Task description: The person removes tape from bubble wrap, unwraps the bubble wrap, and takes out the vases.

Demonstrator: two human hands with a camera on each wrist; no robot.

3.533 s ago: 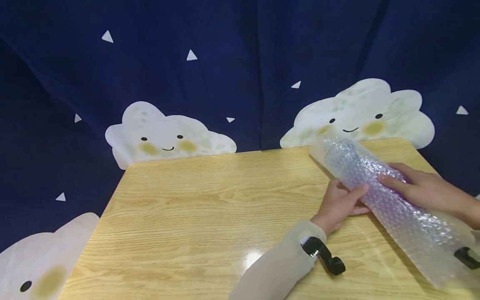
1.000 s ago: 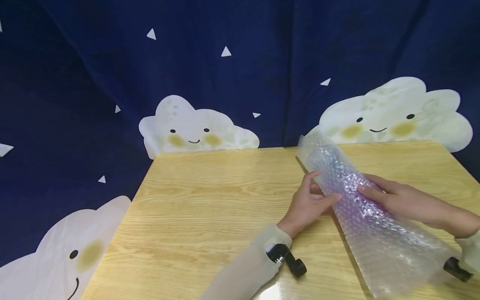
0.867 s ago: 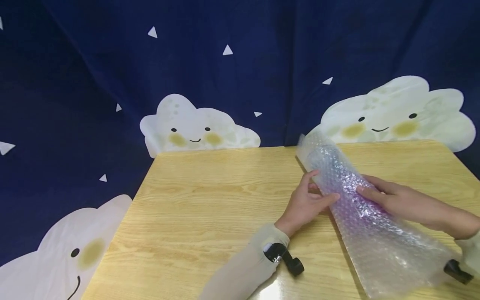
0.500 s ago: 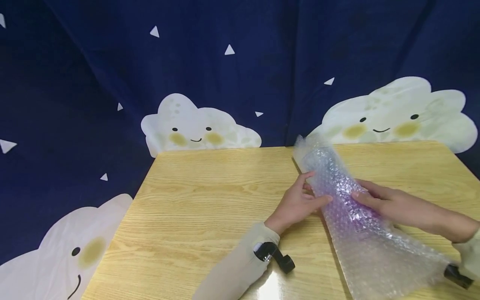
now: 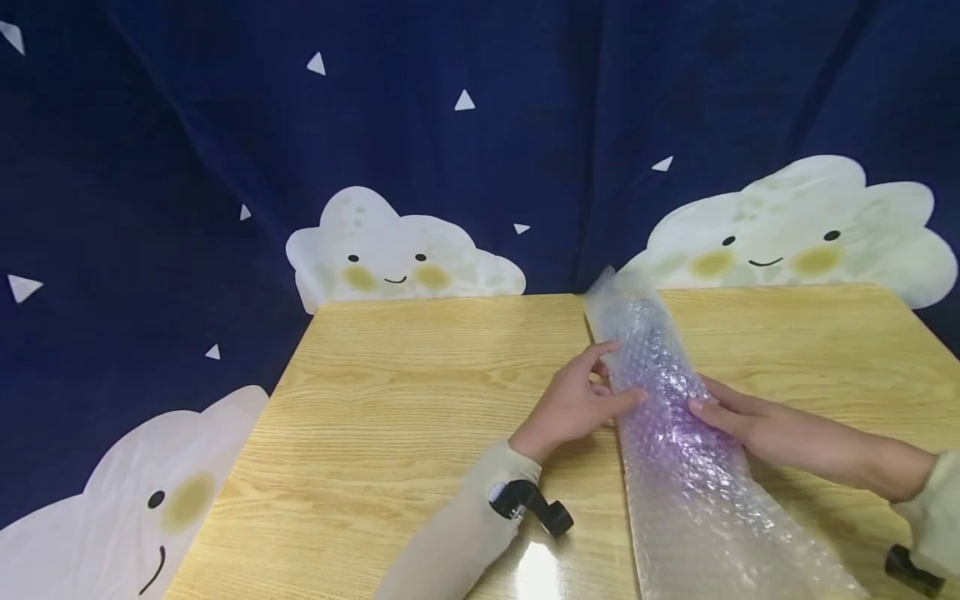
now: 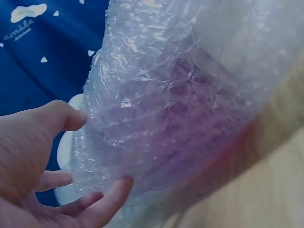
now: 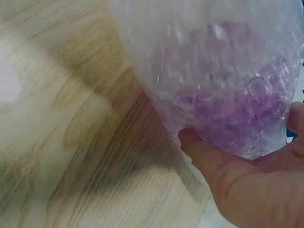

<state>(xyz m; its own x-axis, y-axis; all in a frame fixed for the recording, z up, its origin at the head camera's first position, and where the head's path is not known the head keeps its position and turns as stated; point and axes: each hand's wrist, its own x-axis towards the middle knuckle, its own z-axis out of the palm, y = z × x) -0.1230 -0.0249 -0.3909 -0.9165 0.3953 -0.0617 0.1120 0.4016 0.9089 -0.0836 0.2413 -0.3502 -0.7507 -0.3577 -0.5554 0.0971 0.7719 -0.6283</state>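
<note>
A long bundle of clear bubble wrap (image 5: 660, 417) slants across the right part of the wooden table, with something purple inside whose kind I cannot tell. My left hand (image 5: 573, 404) holds the bundle's left edge, thumb on top and the other fingers along the side. From the right, my right hand (image 5: 757, 425) grips the same bundle, its thumb on the upper face and its other fingers hidden behind. Up close in the left wrist view, the left fingertips touch the crinkled bubble wrap (image 6: 142, 95). Purple shows through the bubble wrap (image 7: 228, 95) in the right wrist view too.
The light wooden table (image 5: 420, 400) reaches to a dark blue curtain (image 5: 450, 150) printed with white clouds and triangles. Black straps hang at both sleeves (image 5: 465, 517). Towards the near edge the wrap spreads out flat and wide.
Both hands and the bundle have shifted left and nearer to me. The bundle has turned, its near end swinging left. Both hands keep their hold.
</note>
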